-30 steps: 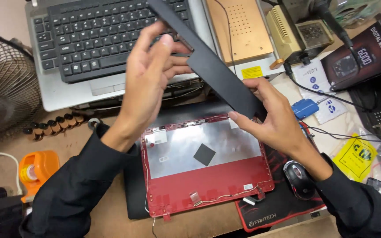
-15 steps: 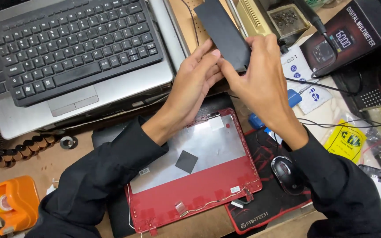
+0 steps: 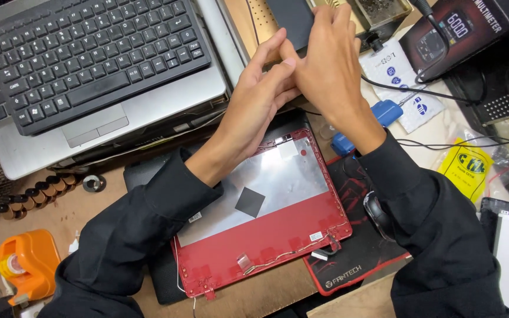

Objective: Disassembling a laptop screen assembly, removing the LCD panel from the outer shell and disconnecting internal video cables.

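Two hands meet near the far edge of the tabletop (image 3: 89, 212), both in black sleeves. The right hand (image 3: 328, 70) has its fingers clamped on a flat dark panel (image 3: 290, 20), which stands up past the fingertips toward the far edge. The left hand (image 3: 260, 97) presses against the right, fingers stretched and close together, their tips touching the panel's lower part — whether they truly grip it, I cannot tell.

One red laptop lid (image 3: 260, 235) lies inside-up below the hands, toward the near edge, with one silver sheet and one small black square patch on it. One silver laptop (image 3: 95, 76) with a black keyboard fills the far left corner. One orange tape dispenser (image 3: 27, 262) sits at the near left corner, and one row of small dark cylinders (image 3: 36, 197) lies along the left edge. One black mouse (image 3: 378, 215) rests on one black-and-red mouse pad (image 3: 354, 259), partly under the right sleeve.

Packages: one dark box (image 3: 460, 29) with a picture of a meter sits at the far right corner; one white pouch (image 3: 405, 79) with blue round marks lies just left of it; one clear bag with a yellow label (image 3: 466, 168) lies near the right edge. Two small blue pieces (image 3: 387, 112) lie beside the right wrist.
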